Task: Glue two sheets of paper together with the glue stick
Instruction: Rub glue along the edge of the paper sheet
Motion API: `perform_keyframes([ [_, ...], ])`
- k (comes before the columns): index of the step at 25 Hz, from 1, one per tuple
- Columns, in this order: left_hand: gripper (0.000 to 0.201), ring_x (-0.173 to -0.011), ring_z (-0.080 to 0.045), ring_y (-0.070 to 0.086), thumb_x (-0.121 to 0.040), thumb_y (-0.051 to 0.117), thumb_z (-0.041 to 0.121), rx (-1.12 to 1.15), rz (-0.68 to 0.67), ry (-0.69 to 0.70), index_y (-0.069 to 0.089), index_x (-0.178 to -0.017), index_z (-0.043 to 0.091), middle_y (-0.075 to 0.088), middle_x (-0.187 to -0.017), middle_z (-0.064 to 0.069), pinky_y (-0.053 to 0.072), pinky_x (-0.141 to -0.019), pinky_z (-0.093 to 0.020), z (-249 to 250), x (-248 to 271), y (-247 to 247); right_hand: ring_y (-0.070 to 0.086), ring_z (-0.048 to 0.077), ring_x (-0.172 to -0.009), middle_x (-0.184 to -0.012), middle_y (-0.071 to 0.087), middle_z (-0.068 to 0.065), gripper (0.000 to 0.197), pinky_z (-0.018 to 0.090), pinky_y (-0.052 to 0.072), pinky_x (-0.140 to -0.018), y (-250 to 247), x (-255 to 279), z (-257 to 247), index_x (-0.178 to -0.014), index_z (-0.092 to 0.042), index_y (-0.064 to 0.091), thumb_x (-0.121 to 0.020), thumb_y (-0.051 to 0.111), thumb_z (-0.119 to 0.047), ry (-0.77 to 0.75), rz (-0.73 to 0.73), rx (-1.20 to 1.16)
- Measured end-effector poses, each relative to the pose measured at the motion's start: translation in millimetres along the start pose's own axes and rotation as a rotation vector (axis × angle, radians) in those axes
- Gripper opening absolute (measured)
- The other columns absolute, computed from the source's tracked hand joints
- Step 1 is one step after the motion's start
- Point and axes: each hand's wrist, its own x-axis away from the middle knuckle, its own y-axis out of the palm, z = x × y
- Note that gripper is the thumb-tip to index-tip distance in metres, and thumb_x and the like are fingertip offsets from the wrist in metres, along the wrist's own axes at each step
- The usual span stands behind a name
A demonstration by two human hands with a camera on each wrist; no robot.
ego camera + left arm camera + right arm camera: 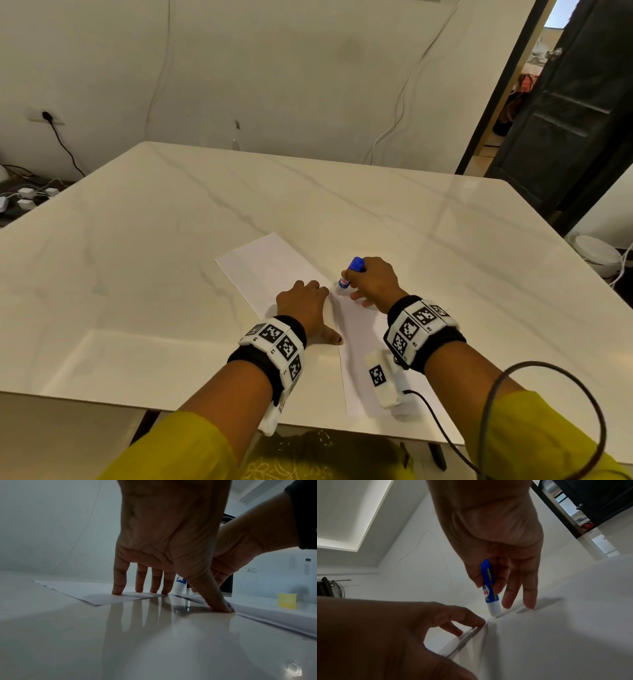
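Pressing down on the left sheet of paper [263, 270], the left hand [305, 305] has its four fingers [118, 588] straight and spread, tips on the sheet near its right edge, thumb splayed out and touching the bare worktop [137, 274] closer to the person. Right hand [375, 282] grips the glue stick [349, 274] between thumb and curled index/middle fingers; the ring and little fingers reach down toward the right sheet of paper [359, 329]. Glue stick is blue with a white label and a white lower end, tilted, blue top leaning away from the person, white tip at or just above the right sheet's left edge beside the left hand's fingertips; actual contact is hard to confirm in the right wrist view. Both sheets lie flat on the white marble-look worktop, long edges next to each other, the left one angled away to the left, the right one running toward the near edge. Whether the sheets overlap is unclear. Both wrists carry black bands with white marker blocks, and a black cable [548, 394] loops off the right forearm. Yellow-green sleeves [178, 445] show at the bottom. A dark door [565, 113] stands open at right.
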Motion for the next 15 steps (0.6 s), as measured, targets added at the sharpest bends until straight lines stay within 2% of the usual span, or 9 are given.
perform_keyframes([
  [2, 0.085, -0.121, -0.023, 0.042, -0.064, 0.068, 0.064, -0.004, 0.002, 0.003, 0.041, -0.131, 0.021, 0.046, -0.133, 0.000, 0.040, -0.091, -0.040, 0.0, 0.0, -0.1, 0.068, 0.036, -0.082, -0.093, 0.068, 0.020, 0.025, 0.044, 0.055, -0.076, 2.7, -1.6, 0.5, -0.096, -0.002, 0.060, -0.081, 0.062, -0.022, -0.038, 0.005, 0.073],
  [4, 0.085, -0.122, -0.023, 0.041, -0.064, 0.068, 0.063, -0.010, 0.003, 0.005, 0.040, -0.132, 0.021, 0.045, -0.134, 0.000, 0.041, -0.091, -0.040, 0.0, 0.2, 0.0, 0.067, 0.037, -0.085, -0.098, 0.068, 0.021, 0.030, 0.044, 0.055, -0.078, 4.9, -2.8, 0.9, -0.101, -0.002, 0.060, -0.081, 0.061, -0.024, -0.065, 0.001, 0.116],
  [11, 0.085, -0.123, -0.023, 0.041, -0.064, 0.067, 0.065, -0.024, 0.004, 0.001, 0.040, -0.132, 0.022, 0.044, -0.136, -0.001, 0.041, -0.091, -0.041, -0.5, 0.0, 0.9, 0.065, 0.036, -0.088, -0.100, 0.066, 0.019, 0.031, 0.043, 0.052, -0.078, 11.0, -5.1, 0.7, -0.101, -0.004, 0.059, -0.082, 0.060, -0.028, -0.127, 0.000, 0.236],
  [15, 0.085, -0.122, -0.023, 0.042, -0.064, 0.067, 0.065, -0.025, 0.001, -0.002, 0.041, -0.132, 0.022, 0.045, -0.135, -0.001, 0.041, -0.091, -0.041, -0.3, -0.3, 0.9, 0.064, 0.036, -0.088, -0.091, 0.062, 0.014, 0.029, 0.043, 0.051, -0.079, 13.3, -6.8, 1.1, -0.097, -0.004, 0.057, -0.083, 0.060, -0.029, -0.149, 0.002, 0.290],
])
